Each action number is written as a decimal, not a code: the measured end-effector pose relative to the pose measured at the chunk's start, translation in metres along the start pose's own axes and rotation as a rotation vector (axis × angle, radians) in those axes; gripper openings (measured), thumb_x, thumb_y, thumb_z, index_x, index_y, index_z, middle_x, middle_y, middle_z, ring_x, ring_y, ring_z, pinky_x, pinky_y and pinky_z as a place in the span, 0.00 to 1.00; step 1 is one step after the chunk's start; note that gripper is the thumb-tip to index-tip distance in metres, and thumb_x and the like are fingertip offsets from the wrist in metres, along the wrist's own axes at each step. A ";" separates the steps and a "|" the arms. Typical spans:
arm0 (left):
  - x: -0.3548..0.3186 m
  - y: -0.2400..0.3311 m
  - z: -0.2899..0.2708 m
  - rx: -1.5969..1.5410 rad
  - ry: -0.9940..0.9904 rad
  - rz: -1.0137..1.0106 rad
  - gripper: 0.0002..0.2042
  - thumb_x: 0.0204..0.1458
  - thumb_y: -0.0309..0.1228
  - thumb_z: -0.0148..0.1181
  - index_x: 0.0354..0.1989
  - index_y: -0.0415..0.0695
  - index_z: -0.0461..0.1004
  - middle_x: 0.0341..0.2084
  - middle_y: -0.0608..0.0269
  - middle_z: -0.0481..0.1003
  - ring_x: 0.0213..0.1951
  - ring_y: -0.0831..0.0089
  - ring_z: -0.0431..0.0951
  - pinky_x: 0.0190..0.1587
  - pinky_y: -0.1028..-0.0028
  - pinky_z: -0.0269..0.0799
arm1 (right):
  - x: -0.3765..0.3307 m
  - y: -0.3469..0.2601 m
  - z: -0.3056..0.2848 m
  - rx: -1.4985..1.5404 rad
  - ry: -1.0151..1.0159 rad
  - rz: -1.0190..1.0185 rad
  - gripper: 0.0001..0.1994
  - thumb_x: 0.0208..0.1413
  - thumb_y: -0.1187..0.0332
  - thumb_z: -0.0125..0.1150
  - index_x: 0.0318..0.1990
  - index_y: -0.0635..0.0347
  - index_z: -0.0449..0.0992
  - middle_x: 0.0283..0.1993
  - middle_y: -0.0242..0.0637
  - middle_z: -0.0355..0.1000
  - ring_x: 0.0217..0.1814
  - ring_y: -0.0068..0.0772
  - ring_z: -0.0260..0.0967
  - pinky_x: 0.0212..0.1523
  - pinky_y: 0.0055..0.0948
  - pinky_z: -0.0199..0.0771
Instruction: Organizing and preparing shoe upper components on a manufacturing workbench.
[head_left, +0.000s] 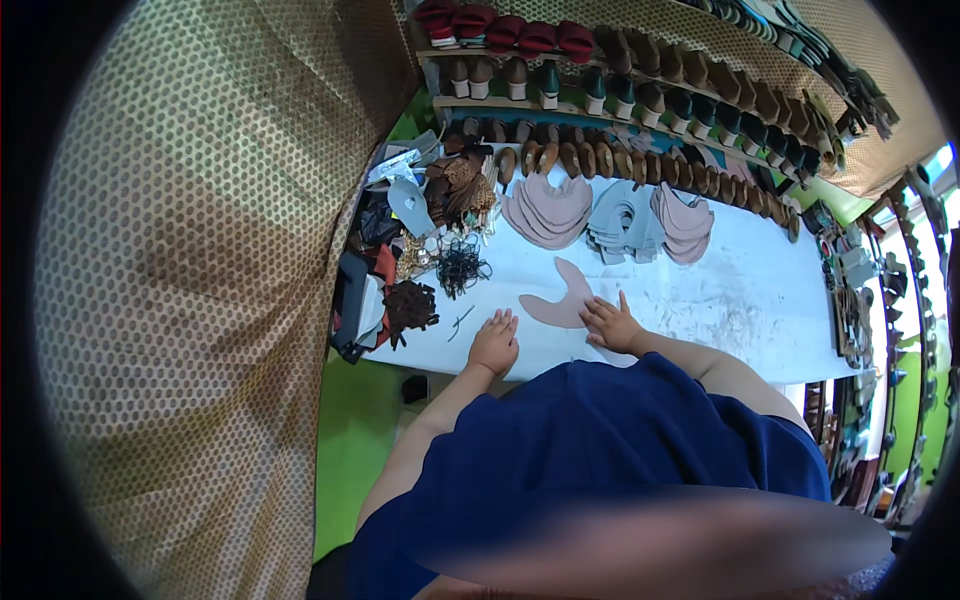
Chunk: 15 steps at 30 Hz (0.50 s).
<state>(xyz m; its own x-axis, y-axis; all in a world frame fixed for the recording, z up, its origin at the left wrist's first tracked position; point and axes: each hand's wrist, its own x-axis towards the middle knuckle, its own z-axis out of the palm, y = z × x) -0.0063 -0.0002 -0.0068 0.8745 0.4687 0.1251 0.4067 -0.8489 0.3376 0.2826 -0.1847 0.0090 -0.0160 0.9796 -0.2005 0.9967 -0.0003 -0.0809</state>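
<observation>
A single curved pink piece, shaped like a shoe upper point(563, 299), lies flat on the white-covered table point(760, 330). At its right edge rests my right hand point(612, 325), fingers spread and touching or just over the piece. My left hand point(494, 343) lies near the table's front edge, left of the piece, fingers stretched out and holding nothing. Beyond them are a fanned stack of pink pieces point(548, 213), a stack of grey pieces point(625, 225) and a smaller pink stack point(684, 228). Beside my left hand lies a thin dark strip point(460, 323).
Tangled black cords point(462, 268), dark brown scraps point(410, 308) and brown leather pieces point(465, 180) crowd the table's left end. Shoes in rows point(650, 100) fill shelves at the back. A patterned curtain point(220, 300) hangs on the left; racks point(855, 290) stand right.
</observation>
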 end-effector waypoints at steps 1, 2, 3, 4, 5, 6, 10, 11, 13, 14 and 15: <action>-0.006 -0.004 -0.002 -0.003 0.000 -0.003 0.25 0.56 0.32 0.52 0.63 0.41 0.69 0.65 0.49 0.66 0.67 0.53 0.64 0.69 0.57 0.58 | 0.000 -0.005 -0.001 0.016 -0.007 0.028 0.32 0.64 0.45 0.48 0.71 0.46 0.58 0.77 0.39 0.49 0.81 0.42 0.42 0.70 0.78 0.30; -0.013 -0.011 -0.005 -0.031 -0.025 0.025 0.25 0.55 0.33 0.52 0.63 0.42 0.69 0.66 0.50 0.66 0.68 0.53 0.64 0.70 0.57 0.57 | 0.000 -0.009 -0.002 0.015 -0.010 0.024 0.32 0.64 0.45 0.48 0.71 0.46 0.58 0.77 0.39 0.49 0.81 0.42 0.42 0.70 0.78 0.30; -0.020 -0.019 -0.008 -0.055 -0.051 0.058 0.25 0.55 0.34 0.53 0.63 0.44 0.70 0.66 0.51 0.65 0.68 0.53 0.63 0.70 0.57 0.55 | 0.000 -0.015 -0.004 0.011 -0.004 0.067 0.31 0.64 0.46 0.49 0.71 0.46 0.58 0.77 0.39 0.49 0.80 0.42 0.42 0.70 0.77 0.31; -0.029 -0.026 -0.012 -0.052 -0.051 0.059 0.25 0.55 0.34 0.53 0.63 0.44 0.70 0.66 0.51 0.65 0.68 0.53 0.63 0.70 0.57 0.55 | 0.000 -0.020 -0.006 0.007 0.003 0.107 0.30 0.64 0.47 0.49 0.71 0.46 0.59 0.77 0.39 0.49 0.80 0.43 0.42 0.71 0.76 0.31; -0.040 -0.033 -0.015 0.007 -0.055 0.030 0.27 0.54 0.37 0.55 0.65 0.45 0.67 0.68 0.53 0.62 0.70 0.54 0.59 0.71 0.52 0.51 | 0.001 -0.025 -0.008 0.057 -0.027 0.154 0.30 0.64 0.47 0.48 0.71 0.46 0.59 0.78 0.38 0.49 0.81 0.42 0.42 0.72 0.76 0.27; -0.046 -0.038 -0.022 0.067 -0.061 0.009 0.30 0.54 0.40 0.56 0.67 0.46 0.65 0.71 0.54 0.59 0.72 0.54 0.55 0.72 0.48 0.46 | 0.001 -0.030 -0.008 0.061 -0.023 0.160 0.30 0.64 0.47 0.48 0.71 0.46 0.59 0.78 0.38 0.49 0.81 0.42 0.42 0.72 0.76 0.27; -0.069 -0.057 -0.046 0.171 -0.049 -0.279 0.41 0.53 0.53 0.58 0.74 0.48 0.54 0.75 0.56 0.47 0.76 0.52 0.42 0.71 0.39 0.35 | 0.011 -0.042 -0.005 0.065 0.043 0.265 0.28 0.61 0.48 0.54 0.66 0.47 0.64 0.74 0.38 0.55 0.78 0.43 0.48 0.72 0.75 0.28; -0.073 -0.063 -0.051 0.196 -0.080 -0.389 0.45 0.52 0.58 0.57 0.75 0.50 0.48 0.76 0.56 0.42 0.76 0.49 0.37 0.71 0.37 0.33 | 0.015 -0.044 -0.005 0.119 0.057 0.326 0.28 0.60 0.49 0.56 0.66 0.47 0.65 0.73 0.38 0.57 0.77 0.43 0.50 0.72 0.75 0.29; -0.074 -0.073 -0.062 0.202 -0.239 -0.501 0.53 0.50 0.67 0.54 0.77 0.52 0.38 0.77 0.56 0.32 0.76 0.43 0.29 0.71 0.37 0.28 | 0.026 -0.049 0.001 0.198 0.185 0.447 0.29 0.57 0.51 0.60 0.65 0.46 0.66 0.69 0.37 0.60 0.73 0.42 0.54 0.71 0.76 0.33; -0.071 -0.078 -0.066 0.182 -0.368 -0.458 0.53 0.50 0.67 0.54 0.77 0.52 0.38 0.77 0.55 0.32 0.75 0.41 0.28 0.71 0.37 0.27 | 0.033 -0.055 0.006 0.201 0.190 0.443 0.29 0.57 0.51 0.60 0.65 0.46 0.66 0.69 0.37 0.60 0.73 0.42 0.54 0.71 0.76 0.33; -0.069 -0.081 -0.069 0.160 -0.413 -0.454 0.53 0.50 0.67 0.54 0.77 0.52 0.37 0.77 0.56 0.31 0.75 0.41 0.27 0.71 0.37 0.27 | 0.041 -0.063 0.007 0.226 0.288 0.502 0.29 0.57 0.51 0.60 0.65 0.45 0.67 0.70 0.36 0.59 0.73 0.42 0.54 0.71 0.76 0.33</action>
<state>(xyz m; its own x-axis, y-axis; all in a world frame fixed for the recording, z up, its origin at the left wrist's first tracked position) -0.1175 0.0530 0.0215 0.6223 0.6850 -0.3789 0.7677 -0.6286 0.1244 0.2189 -0.1461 -0.0009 0.5040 0.8637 0.0017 0.8352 -0.4869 -0.2559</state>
